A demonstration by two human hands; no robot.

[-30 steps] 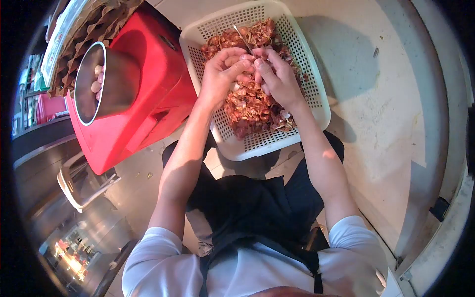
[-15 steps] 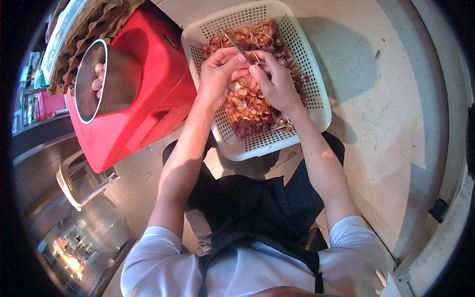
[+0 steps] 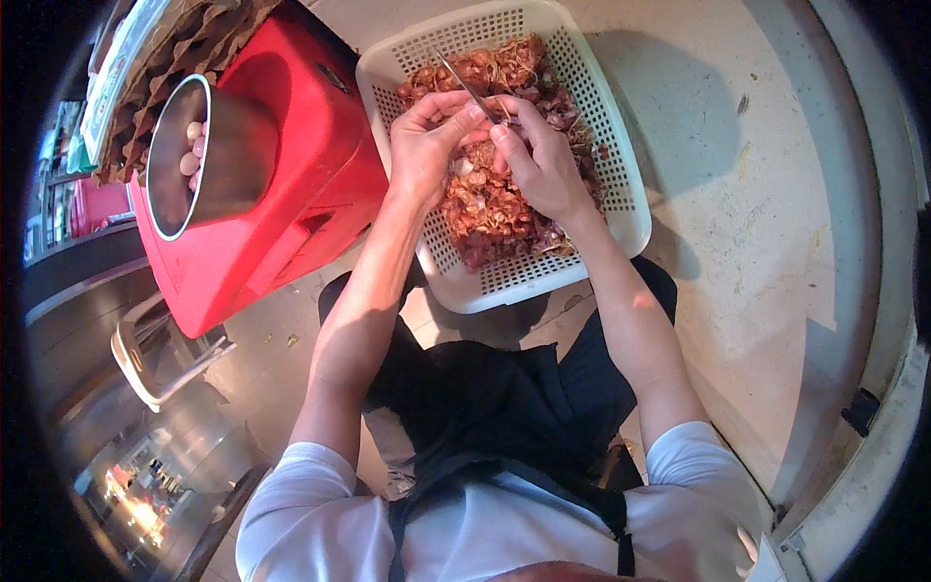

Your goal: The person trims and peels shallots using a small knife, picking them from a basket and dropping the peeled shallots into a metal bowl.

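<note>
Over a white perforated basket (image 3: pixel 628 184) of reddish-brown shallots and papery skins (image 3: pixel 485 204), both hands meet near the middle. A thin knife (image 3: pixel 460 78) slants up and left from between them, its handle end at the fingers of my right hand (image 3: pixel 543 160). My right hand is closed round it. My left hand (image 3: pixel 432 141) has its thumb and fingers pinched beside the blade, on a small item mostly hidden by the fingers that I cannot make out.
A steel pot (image 3: pixel 233 155) with several pale, peeled bulbs (image 3: pixel 190 163) rests tilted in view on a red plastic stool or box (image 3: pixel 320 145) at the left. Behind it are brown egg trays (image 3: pixel 175 78). A white-framed item (image 3: pixel 141 359) stands lower left.
Since a second ago the knife shows more of its length and slants further left. My hands have shifted slightly; the right fingers have turned around the knife.
</note>
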